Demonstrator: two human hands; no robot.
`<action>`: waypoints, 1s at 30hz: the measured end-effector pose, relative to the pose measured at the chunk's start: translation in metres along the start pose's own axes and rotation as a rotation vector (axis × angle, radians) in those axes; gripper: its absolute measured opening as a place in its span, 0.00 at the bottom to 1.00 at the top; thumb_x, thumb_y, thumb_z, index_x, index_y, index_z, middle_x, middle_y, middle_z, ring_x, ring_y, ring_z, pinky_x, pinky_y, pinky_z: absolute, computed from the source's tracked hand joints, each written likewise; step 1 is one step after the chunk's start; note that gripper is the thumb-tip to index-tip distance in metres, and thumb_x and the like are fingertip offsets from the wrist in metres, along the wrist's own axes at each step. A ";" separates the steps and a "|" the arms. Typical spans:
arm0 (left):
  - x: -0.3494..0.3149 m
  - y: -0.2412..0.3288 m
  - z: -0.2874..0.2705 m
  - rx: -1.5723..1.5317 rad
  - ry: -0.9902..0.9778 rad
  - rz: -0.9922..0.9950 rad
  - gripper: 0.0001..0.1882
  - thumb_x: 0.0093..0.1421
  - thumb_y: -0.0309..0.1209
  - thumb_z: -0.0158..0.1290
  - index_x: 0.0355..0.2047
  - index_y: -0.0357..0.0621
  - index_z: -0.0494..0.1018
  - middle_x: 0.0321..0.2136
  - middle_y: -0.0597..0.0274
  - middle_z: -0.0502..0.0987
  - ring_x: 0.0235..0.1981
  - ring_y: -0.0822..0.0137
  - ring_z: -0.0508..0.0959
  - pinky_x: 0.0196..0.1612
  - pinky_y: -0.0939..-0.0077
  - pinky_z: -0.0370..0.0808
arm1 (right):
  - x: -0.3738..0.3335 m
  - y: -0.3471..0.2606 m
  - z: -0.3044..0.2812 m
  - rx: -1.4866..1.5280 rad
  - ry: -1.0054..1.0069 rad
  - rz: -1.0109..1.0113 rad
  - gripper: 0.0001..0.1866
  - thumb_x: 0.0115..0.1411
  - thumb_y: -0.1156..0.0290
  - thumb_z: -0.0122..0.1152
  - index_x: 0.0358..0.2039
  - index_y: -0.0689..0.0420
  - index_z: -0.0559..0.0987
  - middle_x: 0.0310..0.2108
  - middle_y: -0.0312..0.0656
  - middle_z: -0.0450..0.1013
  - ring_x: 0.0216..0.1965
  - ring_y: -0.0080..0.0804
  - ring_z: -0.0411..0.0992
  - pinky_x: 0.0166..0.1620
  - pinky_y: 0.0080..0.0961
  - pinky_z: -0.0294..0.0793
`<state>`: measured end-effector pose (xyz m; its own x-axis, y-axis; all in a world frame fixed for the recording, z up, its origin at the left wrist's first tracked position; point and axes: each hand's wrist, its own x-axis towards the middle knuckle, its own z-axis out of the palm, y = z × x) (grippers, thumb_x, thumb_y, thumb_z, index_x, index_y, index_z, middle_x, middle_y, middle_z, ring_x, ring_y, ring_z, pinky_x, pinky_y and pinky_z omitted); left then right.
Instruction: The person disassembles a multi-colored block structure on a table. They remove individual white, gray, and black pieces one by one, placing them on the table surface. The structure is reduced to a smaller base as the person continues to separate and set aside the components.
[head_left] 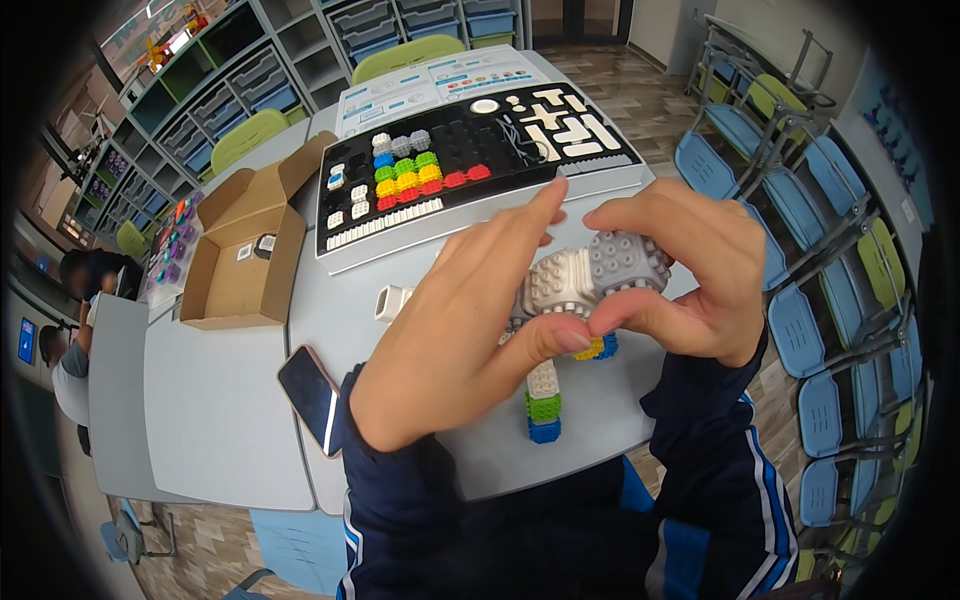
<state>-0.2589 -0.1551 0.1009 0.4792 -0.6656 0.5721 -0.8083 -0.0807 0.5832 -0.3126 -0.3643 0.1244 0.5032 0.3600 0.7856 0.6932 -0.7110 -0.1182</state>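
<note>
So the gray block [620,262] and white block [560,280] are up between both hands, over the desk [220,400] toward its near edge, and they look joined already. Right hand [700,270] has its fingers curled round the gray one; left hand [455,310] pinches the white one, thumb on the near side. Below, a white-green-blue stack [543,408] is together too, pointing at the near edge, plus a yellow-and-blue piece [600,348]. Can't tell if either's attached up top. I'd call it partway: loads of loose blocks still sit in the tray [475,150] by the far edge, red, yellow and green ones included.
</note>
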 end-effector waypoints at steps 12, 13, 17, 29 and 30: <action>0.007 -0.002 -0.001 -0.056 -0.226 -0.097 0.30 0.53 0.34 0.63 0.53 0.35 0.65 0.37 0.49 0.76 0.38 0.53 0.79 0.40 0.71 0.73 | 0.003 0.019 0.009 0.217 -0.018 -0.060 0.15 0.48 0.64 0.64 0.30 0.64 0.78 0.20 0.42 0.72 0.17 0.32 0.71 0.22 0.21 0.65; 0.007 -0.003 -0.001 -0.068 -0.226 -0.096 0.30 0.53 0.33 0.63 0.53 0.35 0.65 0.36 0.49 0.76 0.37 0.53 0.79 0.41 0.71 0.73 | 0.004 0.019 0.008 0.226 -0.023 -0.054 0.15 0.48 0.64 0.64 0.30 0.64 0.78 0.19 0.42 0.72 0.17 0.32 0.71 0.22 0.21 0.65; 0.006 -0.004 -0.002 -0.074 -0.222 -0.074 0.28 0.53 0.32 0.63 0.52 0.35 0.66 0.36 0.50 0.76 0.36 0.56 0.78 0.41 0.71 0.73 | 0.005 0.017 0.006 0.240 -0.046 -0.051 0.14 0.50 0.64 0.62 0.30 0.64 0.77 0.19 0.42 0.72 0.17 0.31 0.71 0.22 0.21 0.65; 0.007 -0.010 -0.002 -0.133 -0.222 -0.038 0.28 0.53 0.36 0.63 0.50 0.36 0.68 0.35 0.46 0.77 0.34 0.47 0.78 0.37 0.66 0.74 | 0.002 0.017 0.012 0.320 -0.028 0.001 0.08 0.56 0.71 0.59 0.31 0.62 0.75 0.18 0.43 0.69 0.16 0.37 0.68 0.20 0.26 0.65; 0.008 -0.010 -0.002 -0.135 -0.222 -0.036 0.28 0.53 0.36 0.63 0.50 0.36 0.68 0.35 0.46 0.77 0.34 0.47 0.78 0.37 0.66 0.74 | 0.003 0.017 0.011 0.325 -0.033 0.008 0.08 0.56 0.71 0.59 0.31 0.62 0.75 0.18 0.44 0.69 0.16 0.37 0.68 0.20 0.26 0.65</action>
<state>-0.2459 -0.1578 0.1007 0.4082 -0.8117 0.4177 -0.7319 -0.0176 0.6812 -0.2943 -0.3687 0.1178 0.5222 0.3781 0.7644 0.8149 -0.4855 -0.3166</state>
